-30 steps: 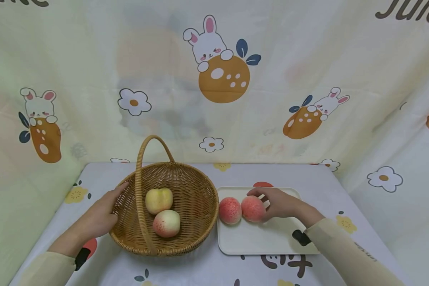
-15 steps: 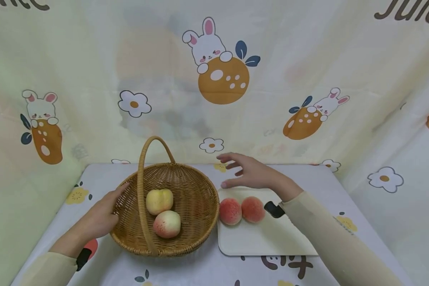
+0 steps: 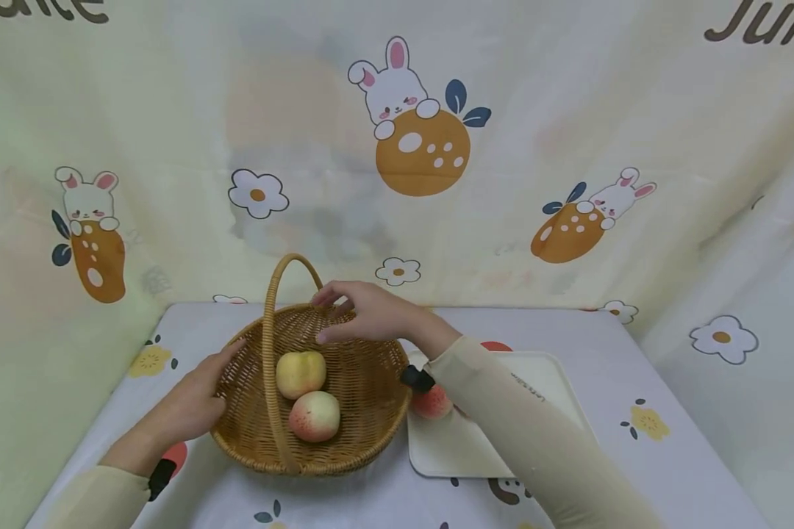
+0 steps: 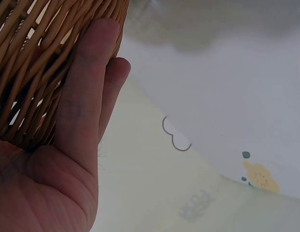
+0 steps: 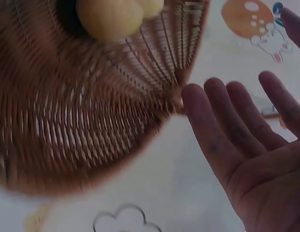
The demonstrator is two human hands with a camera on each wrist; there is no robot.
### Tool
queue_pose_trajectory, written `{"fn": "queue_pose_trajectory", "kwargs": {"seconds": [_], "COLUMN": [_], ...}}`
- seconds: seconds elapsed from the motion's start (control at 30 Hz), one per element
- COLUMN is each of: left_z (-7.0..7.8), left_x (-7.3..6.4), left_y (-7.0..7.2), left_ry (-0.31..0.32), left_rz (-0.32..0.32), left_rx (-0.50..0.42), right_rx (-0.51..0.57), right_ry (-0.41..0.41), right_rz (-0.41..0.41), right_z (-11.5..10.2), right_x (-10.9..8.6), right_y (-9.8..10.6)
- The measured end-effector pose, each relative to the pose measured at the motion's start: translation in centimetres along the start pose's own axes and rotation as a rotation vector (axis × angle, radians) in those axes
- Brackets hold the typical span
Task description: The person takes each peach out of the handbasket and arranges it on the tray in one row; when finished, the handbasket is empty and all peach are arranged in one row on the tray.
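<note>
A wicker basket [image 3: 364, 397] with an arched handle stands left of the middle. In it lie a yellow peach [image 3: 301, 375] and a pale peach with a red blush [image 3: 315, 416], touching each other. My left hand [image 3: 195, 393] rests against the basket's left side, its fingers straight along the wicker [image 4: 82, 96] in the left wrist view. Over the basket's back part hovers my right hand [image 3: 370, 312], fingers spread and holding nothing; the right wrist view shows its bare palm [image 5: 276, 179]. Under my right wrist a red peach [image 3: 431, 402] is partly covered.
A white rectangular tray [image 3: 556, 382] lies right of the basket, partly behind my right sleeve [image 3: 523, 426]. The handle [image 3: 271, 367] arches above the basket's left half. A printed curtain [image 3: 569, 110] hangs behind the table.
My right hand has let go of a red peach on the tray, risen, and moved left to above the basket. My left hand has stayed at the basket's side.
</note>
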State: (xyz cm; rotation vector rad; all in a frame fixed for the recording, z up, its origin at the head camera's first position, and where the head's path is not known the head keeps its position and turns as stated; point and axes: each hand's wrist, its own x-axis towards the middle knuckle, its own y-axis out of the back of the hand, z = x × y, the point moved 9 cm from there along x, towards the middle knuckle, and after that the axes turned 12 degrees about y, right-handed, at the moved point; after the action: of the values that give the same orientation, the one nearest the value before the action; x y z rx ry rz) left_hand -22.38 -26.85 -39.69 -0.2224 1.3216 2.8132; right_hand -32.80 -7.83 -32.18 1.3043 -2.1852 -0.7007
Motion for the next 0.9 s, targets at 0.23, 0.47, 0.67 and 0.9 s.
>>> {"fn": "queue_pose_trajectory", "kwargs": {"seconds": [0.23,0.47,0.67,0.9], "left_z": [-0.1,0.1,0.3,0.2], "left_x": [-0.1,-0.3,-0.3,-0.3], "left_y": [-0.2,-0.1,-0.1,0.0], "left_ry": [0.010,0.000,-0.006,0.000], "left_rz": [0.001,0.011,0.022,0.029], "left_rx": [0.004,0.016,0.024,0.039], "right_rx": [0.022,-0.078,-0.245,-0.414], "right_ry": [-0.028,-0.074,-0.133,-0.242], "right_rz": [-0.142,-0.274,-0.315,-0.336], "right_z": [1.0,1.2,1.8,2.6], "right_x": [1.1,1.3,1.0,0.5], "right_y": [-4.3,-7.2,-8.3,-8.9]}}
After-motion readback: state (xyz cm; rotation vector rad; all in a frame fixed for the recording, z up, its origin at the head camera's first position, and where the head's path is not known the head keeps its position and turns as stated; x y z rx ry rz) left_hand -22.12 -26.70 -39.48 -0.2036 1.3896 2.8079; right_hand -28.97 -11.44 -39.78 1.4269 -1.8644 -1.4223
